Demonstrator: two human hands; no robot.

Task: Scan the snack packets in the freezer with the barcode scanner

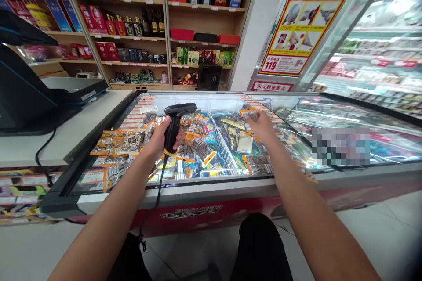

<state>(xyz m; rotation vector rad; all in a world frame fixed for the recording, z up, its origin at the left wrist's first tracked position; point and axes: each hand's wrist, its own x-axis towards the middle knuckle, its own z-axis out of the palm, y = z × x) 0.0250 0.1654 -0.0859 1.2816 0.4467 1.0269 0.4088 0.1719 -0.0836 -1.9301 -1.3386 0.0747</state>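
Observation:
My left hand (162, 137) is wrapped round the black handle of a barcode scanner (180, 109), held upright with its head pointing right. A cable runs down from its yellow-rimmed base past the freezer's front edge. Farther right, my right hand (261, 124) grips a small snack packet (248, 112) with an orange top strip, above the freezer's glass lid. More orange-edged packets (201, 148) lie spread over the glass beneath and around both hands. A silver packet with large black lettering (132, 142) lies left of the scanner.
The chest freezer (211, 186) spans the front, with wire dividers and bagged goods under its glass. On the left counter (79, 131) stands a black checkout machine (23, 88). Shelves of boxes and bottles (132, 30) line the back; a lit display fridge (385, 52) stands right.

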